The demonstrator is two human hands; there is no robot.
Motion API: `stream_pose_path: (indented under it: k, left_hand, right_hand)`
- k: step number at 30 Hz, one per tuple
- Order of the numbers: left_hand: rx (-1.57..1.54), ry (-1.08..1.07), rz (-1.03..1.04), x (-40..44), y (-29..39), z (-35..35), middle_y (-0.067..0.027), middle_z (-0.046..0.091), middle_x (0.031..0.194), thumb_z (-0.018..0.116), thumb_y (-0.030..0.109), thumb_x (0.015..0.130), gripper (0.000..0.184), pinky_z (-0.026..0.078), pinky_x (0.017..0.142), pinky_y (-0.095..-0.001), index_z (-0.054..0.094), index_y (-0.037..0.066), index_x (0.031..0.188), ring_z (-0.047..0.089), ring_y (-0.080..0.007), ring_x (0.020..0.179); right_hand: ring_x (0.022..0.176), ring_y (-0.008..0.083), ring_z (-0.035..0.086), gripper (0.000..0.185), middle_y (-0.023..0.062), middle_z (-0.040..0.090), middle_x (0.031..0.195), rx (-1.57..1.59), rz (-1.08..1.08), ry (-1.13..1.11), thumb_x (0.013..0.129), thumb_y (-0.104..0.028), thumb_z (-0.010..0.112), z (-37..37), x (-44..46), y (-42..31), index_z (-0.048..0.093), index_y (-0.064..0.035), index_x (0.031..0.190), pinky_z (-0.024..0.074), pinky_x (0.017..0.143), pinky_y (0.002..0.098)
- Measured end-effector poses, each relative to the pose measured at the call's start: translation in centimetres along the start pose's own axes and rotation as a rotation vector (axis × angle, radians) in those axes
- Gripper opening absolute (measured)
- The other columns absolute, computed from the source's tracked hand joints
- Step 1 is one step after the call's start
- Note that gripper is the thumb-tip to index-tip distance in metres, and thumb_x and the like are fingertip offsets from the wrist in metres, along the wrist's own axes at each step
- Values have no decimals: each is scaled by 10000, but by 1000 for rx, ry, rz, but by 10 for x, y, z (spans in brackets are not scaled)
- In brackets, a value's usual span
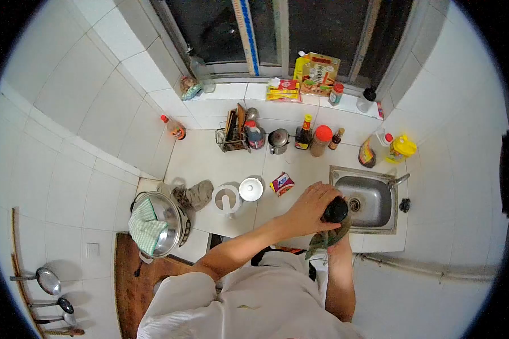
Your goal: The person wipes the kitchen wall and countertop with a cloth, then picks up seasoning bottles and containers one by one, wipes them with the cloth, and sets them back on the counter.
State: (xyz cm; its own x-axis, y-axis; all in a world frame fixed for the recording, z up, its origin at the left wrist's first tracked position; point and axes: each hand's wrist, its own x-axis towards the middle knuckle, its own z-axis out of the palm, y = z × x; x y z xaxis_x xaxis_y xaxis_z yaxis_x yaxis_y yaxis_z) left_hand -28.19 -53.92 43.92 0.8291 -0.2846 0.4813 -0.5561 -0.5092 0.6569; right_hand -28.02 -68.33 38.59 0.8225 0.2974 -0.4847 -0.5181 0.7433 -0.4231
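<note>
One round black object (335,209) is held in front of the person's body, beside the sink's near left corner as seen from the head camera. Its circular end faces the camera. The long axis appears to run along the line of sight; its length beneath that end cannot be determined.

Hands: the left hand (310,208) lies at 9 o'clock of the object and is curled against it, fingers along the 12 o'clock side, thumb at the 7 o'clock side. The right hand (339,247) lies at 6 o'clock, below the object and partly covered; its grip cannot be told. A dark green cloth-like item (322,239) hangs between object and right hand, its loose end pointing to 7 o'clock.

Surroundings, with the object as clock centre:
- Sink (380,199): between 2 and 3 o'clock, set into the white surface (308,169); faucet (400,179) at 2 o'clock.
- Snack packet (281,183): 10 o'clock, near.
- White lidded container (251,189) and white jug (226,202): between 9 and 10 o'clock, side by side.
- Red-lidded jar (321,141): near 12 o'clock, at the rear.
- Yellow container (401,148): between 1 and 2 o'clock.
- Steel pot (172,231): 9 o'clock, well apart, with a checked cloth (147,227) over it.
</note>
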Motion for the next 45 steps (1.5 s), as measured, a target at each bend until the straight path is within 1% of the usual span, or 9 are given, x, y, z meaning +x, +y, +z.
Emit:
stream_pose_path:
  k: [6, 13, 23, 33, 36, 39, 41, 43, 45]
  left_hand:
    - [121, 166, -321, -14, -98, -45, -191, 572, 1223, 858, 263, 712, 661, 424, 1049, -459, 542, 40, 1248, 546, -397, 1167]
    - [244, 658, -446, 16, -295, -199, -206, 611, 1094, 881, 196, 680, 593, 472, 930, -430, 574, -26, 1137, 590, -372, 1040]
    - [601, 716, -367, 74, -475, -276, -223, 644, 1074, 869, 246, 762, 591, 512, 861, -431, 567, -84, 1149, 643, -360, 947]
    - [-13, 938, -493, -32, -372, -208, -116, 611, 1119, 839, 70, 790, 558, 500, 911, -325, 511, -49, 1226, 616, -195, 990]
    - [-223, 989, -706, -88, -311, -173, -98, 606, 1135, 815, -5, 792, 568, 499, 927, -314, 496, -23, 1261, 608, -174, 1016]
    - [-356, 1049, -828, -128, -253, -153, -99, 584, 1181, 814, -27, 780, 602, 492, 960, -326, 483, -7, 1282, 595, -182, 1071]
    - [-433, 1035, -948, -152, -225, -147, -105, 554, 1237, 821, -27, 766, 653, 486, 991, -348, 456, -4, 1307, 579, -196, 1120]
    - [-405, 958, -1006, -177, -210, -141, -115, 531, 1283, 833, -19, 748, 706, 477, 1020, -371, 431, 10, 1328, 565, -220, 1164]
    - [-493, 964, -995, -192, -204, -136, -120, 536, 1283, 833, -21, 741, 717, 472, 1030, -379, 429, 26, 1331, 567, -233, 1170]
  right_hand:
    - [559, 99, 505, 271, -24, 621, 804, -320, -26, 222, 1011, -431, 543, -13, 7, 10, 622, -172, 997, 331, 453, 208]
    - [467, 97, 444, 291, -17, 595, 735, -352, -161, 417, 1002, -421, 543, -44, 14, 5, 606, -150, 917, 337, 418, 236]
    - [460, 129, 468, 297, -15, 595, 733, -519, -161, 560, 997, -419, 538, -115, -9, 36, 617, -137, 948, 394, 421, 285]
    - [818, 235, 619, 344, 92, 653, 1015, -106, -70, 227, 1021, -376, 543, 20, 79, 24, 587, -61, 1153, 503, 671, 336]
    - [836, 190, 636, 295, 97, 667, 1109, -821, -240, 166, 1016, -276, 596, 89, 134, 25, 583, -46, 1200, 501, 637, 316]
    - [817, 148, 626, 283, 62, 665, 1015, -890, -241, -122, 1014, -227, 598, 174, 214, 41, 579, -67, 1246, 493, 641, 281]
    - [815, 194, 633, 289, 48, 657, 1001, -955, -348, -379, 961, -174, 645, 228, 282, 60, 596, -46, 1216, 506, 668, 310]
    - [857, 380, 658, 318, 165, 685, 1028, -1836, -1144, -636, 925, -272, 680, 311, 337, 85, 653, -18, 1114, 530, 738, 424]
    - [975, 476, 636, 460, 262, 676, 1037, -2086, -969, -704, 894, -410, 696, 360, 394, 123, 666, 8, 1084, 515, 828, 502]
